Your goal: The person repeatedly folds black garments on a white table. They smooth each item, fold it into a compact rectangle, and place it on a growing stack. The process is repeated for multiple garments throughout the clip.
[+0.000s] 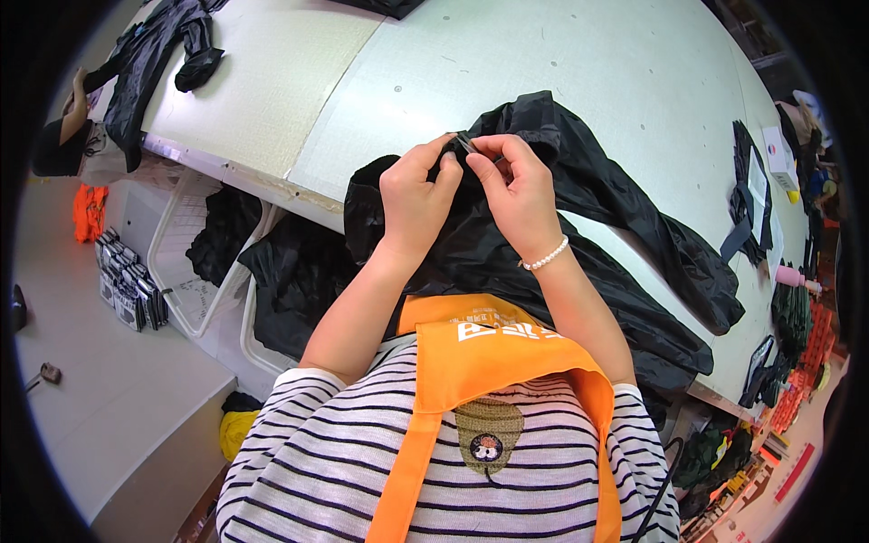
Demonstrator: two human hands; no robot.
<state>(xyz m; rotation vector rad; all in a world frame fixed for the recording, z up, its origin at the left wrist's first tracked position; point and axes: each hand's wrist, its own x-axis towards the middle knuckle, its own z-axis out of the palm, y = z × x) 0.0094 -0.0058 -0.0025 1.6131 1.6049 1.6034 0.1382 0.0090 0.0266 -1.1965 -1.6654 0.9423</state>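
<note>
Pinched together at the fingertips, the grip of the left hand (418, 195) and that of the right hand (523, 192) are clamped on one raised edge of a black garment (597, 181). Thumb and forefinger of each hand meet at nearly the same spot, the two hands almost touching. A pale, shiny sliver (465, 143) shows between them, too small to identify.

The garment lies on the near side of the light-coloured worktop (425, 68), directly in front of the person. Its thin, crinkled cloth bunches under the wrists, and two long parts stretch away to the right, with a strip of bare surface between them. A bracelet of white beads (547, 254) circles the right wrist, and an orange apron (502, 357) covers part of a striped top (353, 452).

Left of the person, below the worktop's edge, a white basket (156, 237) holds dark cloth (223, 237); beside it, more black fabric (299, 281) fills a second container. At the far left, another person's hand (80, 83) touches a second black garment (149, 81). Toward the right rim stand a white box (779, 156) and a pink cone (790, 276).
</note>
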